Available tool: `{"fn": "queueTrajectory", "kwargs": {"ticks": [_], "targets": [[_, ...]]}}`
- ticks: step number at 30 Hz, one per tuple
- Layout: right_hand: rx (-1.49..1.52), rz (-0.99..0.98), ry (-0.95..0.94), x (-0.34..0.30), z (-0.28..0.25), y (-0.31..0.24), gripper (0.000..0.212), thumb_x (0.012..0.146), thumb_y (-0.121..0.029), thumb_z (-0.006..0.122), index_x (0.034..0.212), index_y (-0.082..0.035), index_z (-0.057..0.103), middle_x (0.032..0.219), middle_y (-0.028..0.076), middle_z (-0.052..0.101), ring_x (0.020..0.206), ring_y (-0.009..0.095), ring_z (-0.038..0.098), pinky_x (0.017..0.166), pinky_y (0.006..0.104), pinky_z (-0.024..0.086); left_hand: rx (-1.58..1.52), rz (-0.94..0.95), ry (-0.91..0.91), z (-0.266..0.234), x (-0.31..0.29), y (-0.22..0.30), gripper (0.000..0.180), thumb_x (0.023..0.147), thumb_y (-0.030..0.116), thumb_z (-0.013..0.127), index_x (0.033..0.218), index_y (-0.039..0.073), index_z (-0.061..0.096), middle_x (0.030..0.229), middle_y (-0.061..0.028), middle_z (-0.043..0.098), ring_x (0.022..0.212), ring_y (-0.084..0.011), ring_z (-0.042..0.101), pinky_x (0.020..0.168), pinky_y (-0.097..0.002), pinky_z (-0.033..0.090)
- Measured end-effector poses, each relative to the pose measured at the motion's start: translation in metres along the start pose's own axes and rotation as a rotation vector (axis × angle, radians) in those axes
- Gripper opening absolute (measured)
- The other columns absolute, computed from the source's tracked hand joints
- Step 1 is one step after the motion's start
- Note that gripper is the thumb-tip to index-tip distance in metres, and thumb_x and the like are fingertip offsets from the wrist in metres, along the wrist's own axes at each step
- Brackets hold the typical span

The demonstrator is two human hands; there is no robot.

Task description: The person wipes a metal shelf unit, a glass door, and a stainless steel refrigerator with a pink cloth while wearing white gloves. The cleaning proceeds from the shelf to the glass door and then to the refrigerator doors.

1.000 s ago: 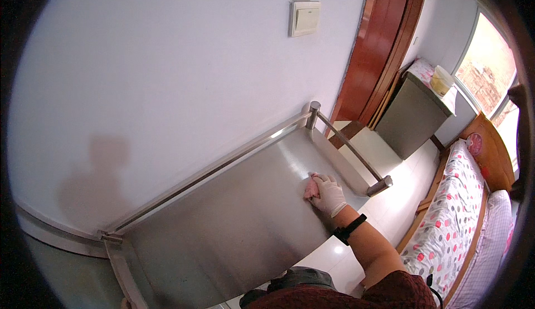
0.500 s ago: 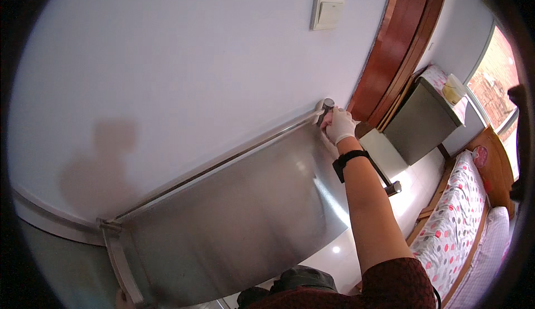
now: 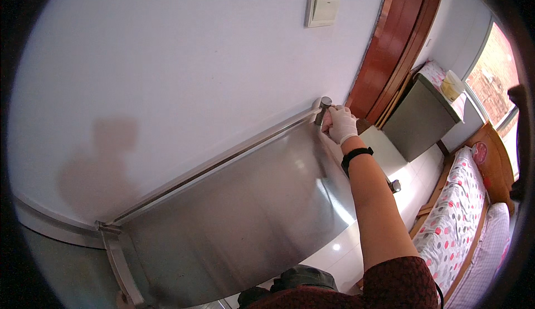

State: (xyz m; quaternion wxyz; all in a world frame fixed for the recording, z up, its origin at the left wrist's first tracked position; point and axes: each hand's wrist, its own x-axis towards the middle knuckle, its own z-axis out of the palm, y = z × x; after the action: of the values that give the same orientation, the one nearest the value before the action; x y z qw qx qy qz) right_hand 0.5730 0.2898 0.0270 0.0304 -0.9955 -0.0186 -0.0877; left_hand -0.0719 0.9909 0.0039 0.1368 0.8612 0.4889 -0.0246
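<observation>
My right hand [image 3: 344,126] wears a thin white glove and reaches out to the far right corner of a shiny metal shelf [image 3: 234,208]. Its fingers are closed on a pink cloth [image 3: 327,123], pressed against the side of the round corner post [image 3: 322,110]. A dark band circles that wrist. At the lower left, only a small part of my left hand [image 3: 121,299] shows, its fingers curled at the metal side rail [image 3: 120,264]; the rest is hidden.
A pale wall with a light switch [image 3: 322,8] runs along the shelf's long rail [image 3: 217,164]. Beyond the corner are a red-brown door frame [image 3: 390,41] and a grey cabinet [image 3: 421,119] with a yellowish tub [image 3: 452,86] on top. A dotted bed [image 3: 454,214] stands at the right.
My right hand and the cloth have shifted slightly off the top of the post to its right side, so more of the post shows. The view has turned a little.
</observation>
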Motion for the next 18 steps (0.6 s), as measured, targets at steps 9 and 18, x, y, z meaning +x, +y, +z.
{"fn": "queueTrajectory", "kwargs": {"ticks": [9, 18], "targets": [[-0.046, 0.011, -0.19, -0.008, -0.047, -0.001, 0.027, 0.076, -0.011, 0.074, 0.102, -0.015, 0.073, 0.113, 0.012, 0.069, 0.115, 0.033, 0.064, 0.095, 0.0451, 0.054, 0.012, 0.021, 0.071, -0.004, -0.007, 0.02, 0.05, 0.103, 0.04, 0.057, 0.137, 0.004, 0.063, 0.136, -0.0178, 0.065, 0.13, -0.0361, 0.058, 0.111, -0.0436, 0.045], [-0.104, 0.099, -0.207, -0.101, -0.061, 0.035, 0.046, 0.08, -0.02, 0.078, 0.122, -0.012, 0.062, 0.119, 0.013, 0.066, 0.117, 0.034, 0.064, 0.096, 0.0468, 0.052, -0.113, 0.02, 0.064, -0.002, -0.004, 0.02, 0.049, 0.103, 0.038, 0.062, 0.137, 0.003, 0.062, 0.138, -0.0173, 0.064, 0.13, -0.0339, 0.058, 0.109, -0.0419, 0.046]]}}
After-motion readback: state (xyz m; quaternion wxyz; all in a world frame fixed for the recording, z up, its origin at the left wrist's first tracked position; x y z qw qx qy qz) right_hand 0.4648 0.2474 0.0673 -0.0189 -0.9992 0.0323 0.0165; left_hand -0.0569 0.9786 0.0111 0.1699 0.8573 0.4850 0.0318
